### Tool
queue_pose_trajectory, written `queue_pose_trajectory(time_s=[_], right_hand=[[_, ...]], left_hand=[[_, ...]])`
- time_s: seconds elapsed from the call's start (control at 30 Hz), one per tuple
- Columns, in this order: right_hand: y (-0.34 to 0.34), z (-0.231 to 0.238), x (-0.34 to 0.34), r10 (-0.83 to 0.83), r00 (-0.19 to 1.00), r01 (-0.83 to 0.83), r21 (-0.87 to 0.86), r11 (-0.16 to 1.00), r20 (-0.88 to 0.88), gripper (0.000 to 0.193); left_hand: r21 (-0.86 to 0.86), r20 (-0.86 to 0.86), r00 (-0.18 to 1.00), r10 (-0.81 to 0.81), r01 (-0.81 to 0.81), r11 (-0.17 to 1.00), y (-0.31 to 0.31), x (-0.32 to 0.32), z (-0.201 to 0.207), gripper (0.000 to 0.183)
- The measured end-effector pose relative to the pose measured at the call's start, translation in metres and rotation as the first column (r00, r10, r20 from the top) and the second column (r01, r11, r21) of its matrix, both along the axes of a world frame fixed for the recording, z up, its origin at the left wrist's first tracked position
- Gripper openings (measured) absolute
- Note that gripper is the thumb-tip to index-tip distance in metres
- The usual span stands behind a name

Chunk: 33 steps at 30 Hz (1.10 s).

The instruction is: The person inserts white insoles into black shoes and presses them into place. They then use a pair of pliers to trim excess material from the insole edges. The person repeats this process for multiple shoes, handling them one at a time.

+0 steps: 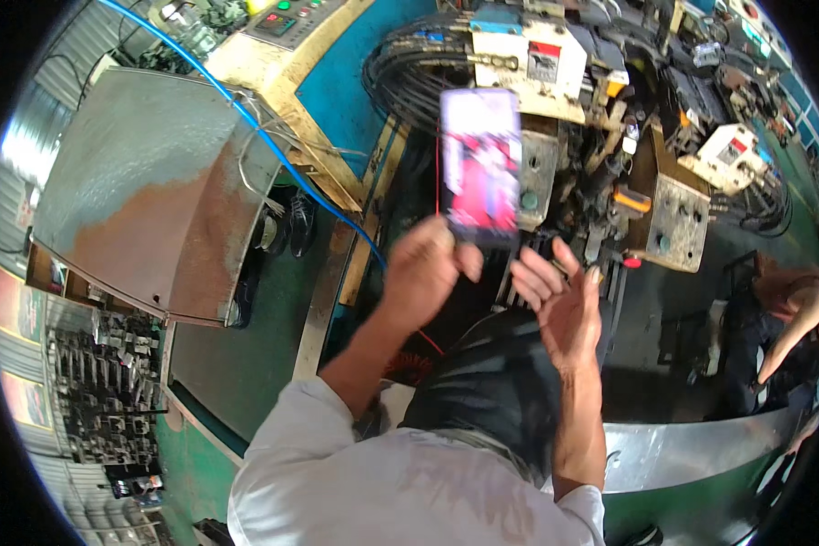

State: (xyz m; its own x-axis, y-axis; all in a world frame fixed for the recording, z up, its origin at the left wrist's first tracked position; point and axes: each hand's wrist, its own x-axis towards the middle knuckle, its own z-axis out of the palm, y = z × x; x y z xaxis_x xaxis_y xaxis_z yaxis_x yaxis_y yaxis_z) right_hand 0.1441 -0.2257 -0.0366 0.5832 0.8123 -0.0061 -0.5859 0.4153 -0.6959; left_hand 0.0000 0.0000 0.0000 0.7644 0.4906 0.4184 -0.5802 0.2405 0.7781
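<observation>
A smartphone point(480, 164) with a lit, brightly coloured screen is held upright in the middle of the view. My left hand point(425, 273) is closed around its lower left end, somewhat blurred. To the right of the phone's bottom end, my right hand point(560, 309) is raised, palm turned up, with its fingers apart and nothing in them. Behind the phone stands a machine with a white block point(528, 68), black hoses point(409, 73) and a grimy control box point(539, 177).
On the left is a rusty grey metal cabinet point(155, 182), with a blue hose point(282, 159) running past it. A second control box point(678, 223) stands to the right. Another person point(792, 318) sits at the far right, beyond a curved metal sheet point(682, 455).
</observation>
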Motion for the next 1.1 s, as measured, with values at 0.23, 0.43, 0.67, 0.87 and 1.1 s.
queue_pose_trajectory(time_s=[0.23,0.43,0.67,0.87,1.1], right_hand=[[-0.037,-0.091,-0.023,-0.035,0.986,-0.008,-0.252,0.968,-0.165,0.084],[-0.067,-0.139,-0.042,-0.103,0.968,0.004,-0.398,0.917,-0.229,0.073],[-0.084,-0.144,-0.038,-0.139,0.969,0.03,-0.467,0.884,-0.202,0.068],[-0.097,-0.15,-0.035,-0.157,0.97,0.055,-0.46,0.886,-0.186,0.062],[-0.122,-0.152,-0.038,-0.21,0.958,0.111,-0.421,0.9,-0.195,0.05]], left_hand=[[0.075,-0.026,0.757,0.653,-0.65,0.756,0.18,0.003,0.098,0.017],[-0.065,-0.018,0.524,0.851,-0.85,0.522,0.318,0.004,0.155,0.015],[-0.347,-0.146,0.408,0.901,-0.874,0.34,0.401,0.007,0.204,0.015],[-0.478,-0.21,0.39,0.897,-0.841,0.253,0.442,0.001,0.216,0.019],[-0.558,-0.096,0.473,0.876,-0.754,0.346,0.456,-0.009,0.204,0.024]])
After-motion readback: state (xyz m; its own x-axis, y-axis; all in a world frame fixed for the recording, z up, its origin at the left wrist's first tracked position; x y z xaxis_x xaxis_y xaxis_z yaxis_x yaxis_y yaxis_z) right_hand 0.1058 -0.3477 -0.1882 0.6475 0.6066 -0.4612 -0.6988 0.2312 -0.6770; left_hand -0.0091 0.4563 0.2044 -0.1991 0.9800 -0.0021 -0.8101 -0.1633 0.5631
